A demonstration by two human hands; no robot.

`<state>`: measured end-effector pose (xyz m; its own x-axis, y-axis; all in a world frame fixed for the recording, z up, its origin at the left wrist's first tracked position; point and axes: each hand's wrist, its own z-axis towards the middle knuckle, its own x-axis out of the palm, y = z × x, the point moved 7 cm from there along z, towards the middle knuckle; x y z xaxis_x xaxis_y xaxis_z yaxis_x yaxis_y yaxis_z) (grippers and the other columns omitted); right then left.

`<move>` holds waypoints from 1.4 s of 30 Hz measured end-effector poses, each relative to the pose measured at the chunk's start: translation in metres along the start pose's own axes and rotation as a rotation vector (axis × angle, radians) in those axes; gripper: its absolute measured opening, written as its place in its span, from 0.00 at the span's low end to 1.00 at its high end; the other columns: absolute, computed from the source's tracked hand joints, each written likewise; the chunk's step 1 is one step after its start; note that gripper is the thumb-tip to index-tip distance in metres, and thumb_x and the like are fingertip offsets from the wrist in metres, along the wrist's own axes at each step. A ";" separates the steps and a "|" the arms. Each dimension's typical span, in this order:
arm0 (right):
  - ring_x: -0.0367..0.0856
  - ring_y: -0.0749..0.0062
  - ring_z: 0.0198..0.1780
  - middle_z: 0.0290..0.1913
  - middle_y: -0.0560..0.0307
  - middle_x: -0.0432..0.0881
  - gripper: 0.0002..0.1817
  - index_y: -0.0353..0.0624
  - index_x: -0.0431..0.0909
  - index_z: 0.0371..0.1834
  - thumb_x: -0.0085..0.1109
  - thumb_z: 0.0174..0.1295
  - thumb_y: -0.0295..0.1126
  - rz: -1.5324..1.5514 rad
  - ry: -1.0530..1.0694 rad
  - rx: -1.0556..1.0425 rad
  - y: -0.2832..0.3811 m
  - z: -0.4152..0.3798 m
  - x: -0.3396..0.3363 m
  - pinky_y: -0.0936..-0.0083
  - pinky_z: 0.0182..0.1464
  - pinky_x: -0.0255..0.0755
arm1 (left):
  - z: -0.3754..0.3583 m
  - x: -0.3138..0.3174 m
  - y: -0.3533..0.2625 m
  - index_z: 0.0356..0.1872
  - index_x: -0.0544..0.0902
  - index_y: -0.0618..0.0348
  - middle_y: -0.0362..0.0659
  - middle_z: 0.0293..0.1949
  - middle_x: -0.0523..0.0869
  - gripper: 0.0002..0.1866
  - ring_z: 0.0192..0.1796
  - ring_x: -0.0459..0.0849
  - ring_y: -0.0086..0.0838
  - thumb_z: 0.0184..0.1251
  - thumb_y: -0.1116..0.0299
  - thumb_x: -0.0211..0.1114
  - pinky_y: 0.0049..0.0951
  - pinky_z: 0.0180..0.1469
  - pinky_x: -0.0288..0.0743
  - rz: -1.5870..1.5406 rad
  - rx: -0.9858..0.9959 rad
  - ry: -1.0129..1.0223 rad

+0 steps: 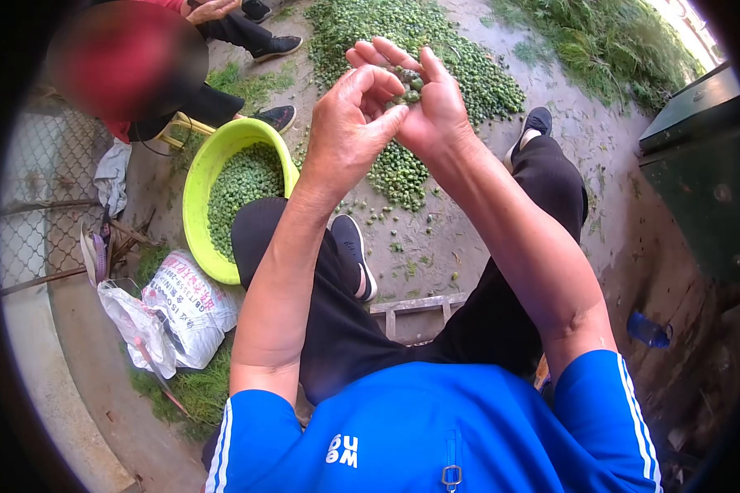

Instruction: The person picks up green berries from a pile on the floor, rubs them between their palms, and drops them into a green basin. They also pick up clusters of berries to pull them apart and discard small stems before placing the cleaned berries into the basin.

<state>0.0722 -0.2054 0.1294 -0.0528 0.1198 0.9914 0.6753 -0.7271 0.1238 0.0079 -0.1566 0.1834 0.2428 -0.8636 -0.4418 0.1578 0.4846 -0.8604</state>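
Observation:
Several small green cones (409, 85) lie in the cupped palm of my right hand (437, 107), whose fingers curve upward. Close against it, my left hand (358, 115) has its thumb and fingers bent together at the cones; whatever is between its fingertips is too small to name. Beyond and below both hands, a wide pile of the same green cones (399, 177) is spread on the ground. To the left of my left forearm stands a yellow-green tub (196, 201) partly filled with green cones (242, 185).
Another person in red (123, 62) sits at the upper left, with dark shoes near the tub. White sacks (193, 308) lie at the lower left beside a wire mesh (45, 189). Green branches (600, 49) are heaped at the upper right, near a dark metal box (703, 164).

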 end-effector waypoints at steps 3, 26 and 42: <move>0.64 0.50 0.68 0.63 0.39 0.71 0.34 0.32 0.66 0.62 0.21 0.75 0.51 0.058 0.007 0.010 0.000 0.001 0.000 0.53 0.69 0.62 | -0.001 -0.002 0.006 0.45 0.76 0.61 0.37 0.33 0.78 0.11 0.32 0.76 0.15 0.62 0.79 0.63 0.17 0.33 0.73 -0.287 -0.104 0.014; 0.70 0.49 0.64 0.59 0.41 0.74 0.33 0.33 0.69 0.59 0.21 0.75 0.50 0.102 -0.047 -0.095 0.012 0.002 -0.001 0.55 0.67 0.63 | -0.004 0.006 0.017 0.45 0.80 0.62 0.37 0.35 0.81 0.11 0.30 0.75 0.14 0.63 0.75 0.67 0.14 0.29 0.70 -0.419 -0.112 -0.056; 0.64 0.45 0.68 0.62 0.35 0.70 0.31 0.27 0.67 0.58 0.24 0.76 0.47 0.242 -0.025 -0.107 0.019 0.001 0.002 0.52 0.73 0.57 | -0.008 0.001 0.029 0.51 0.73 0.62 0.43 0.42 0.80 0.12 0.38 0.77 0.23 0.68 0.76 0.58 0.17 0.36 0.74 -1.277 -0.477 0.024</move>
<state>0.0858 -0.2188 0.1341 0.1199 -0.0511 0.9915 0.5844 -0.8037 -0.1121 0.0056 -0.1445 0.1558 0.1606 -0.6748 0.7203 -0.0866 -0.7366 -0.6708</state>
